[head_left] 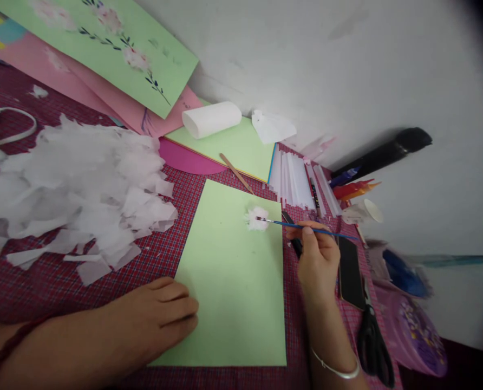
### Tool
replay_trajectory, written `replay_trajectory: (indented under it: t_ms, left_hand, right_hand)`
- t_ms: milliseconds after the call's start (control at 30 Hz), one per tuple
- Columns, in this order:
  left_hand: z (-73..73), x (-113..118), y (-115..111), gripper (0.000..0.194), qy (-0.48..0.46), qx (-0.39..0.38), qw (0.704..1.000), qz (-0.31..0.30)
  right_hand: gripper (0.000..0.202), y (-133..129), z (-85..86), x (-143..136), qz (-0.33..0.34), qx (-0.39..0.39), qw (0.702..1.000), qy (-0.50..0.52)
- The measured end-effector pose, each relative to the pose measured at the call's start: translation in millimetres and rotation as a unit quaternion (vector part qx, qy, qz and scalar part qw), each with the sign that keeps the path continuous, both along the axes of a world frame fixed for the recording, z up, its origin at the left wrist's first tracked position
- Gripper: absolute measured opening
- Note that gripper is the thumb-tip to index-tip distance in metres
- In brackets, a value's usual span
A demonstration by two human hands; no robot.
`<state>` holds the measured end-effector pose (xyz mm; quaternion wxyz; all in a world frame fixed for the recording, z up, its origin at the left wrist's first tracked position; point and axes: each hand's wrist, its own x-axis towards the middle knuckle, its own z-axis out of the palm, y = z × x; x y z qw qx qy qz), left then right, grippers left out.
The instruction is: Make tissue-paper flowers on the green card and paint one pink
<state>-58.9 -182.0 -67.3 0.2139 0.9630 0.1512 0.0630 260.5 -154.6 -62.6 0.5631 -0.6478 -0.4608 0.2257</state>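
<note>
My right hand [318, 254] pinches a thin blue paintbrush [294, 225]. The brush tip touches a small pale pink-white tissue flower [258, 219] near the top right of a light green sheet of paper [233, 287]. My left hand [170, 309] lies flat over the sheet's lower left edge, fingers stretched out, with nothing visible in it. Left of the sheet spreads a heap of torn white tissue pieces [99, 184]. Beyond its top edge lies a wooden stick [236, 173].
Finished flower art on green paper [172, 70] leans at the back left, near a white roll [213, 119]. White strips [292, 179], a paper cup [363, 211], a black phone-like slab [350, 273], scissors [373, 336] and a pink tub [412, 330] line the right side by the wall.
</note>
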Motion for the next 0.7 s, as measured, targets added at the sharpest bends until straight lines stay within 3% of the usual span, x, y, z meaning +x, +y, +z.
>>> replay_trajectory:
  t_ms: [333, 533, 700]
  left_hand:
    - [0.7, 0.7, 0.6, 0.025, 0.024, -0.014, 1.000, -0.005]
    - [4.1, 0.4, 2.6, 0.027, 0.040, -0.026, 0.999, -0.013]
    - [1.7, -0.5, 1.8, 0.025, 0.023, -0.004, 1.000, -0.008]
  right_hand:
    - [0.021, 8.1, -5.7, -5.0, 0.004, 0.004, 1.000, 0.021]
    - [0.020, 6.1, 2.6, -10.5, 0.025, 0.007, 0.998, -0.050]
    - [0.017, -1.1, 9.4, -9.8, -0.008, 0.037, 0.998, -0.054]
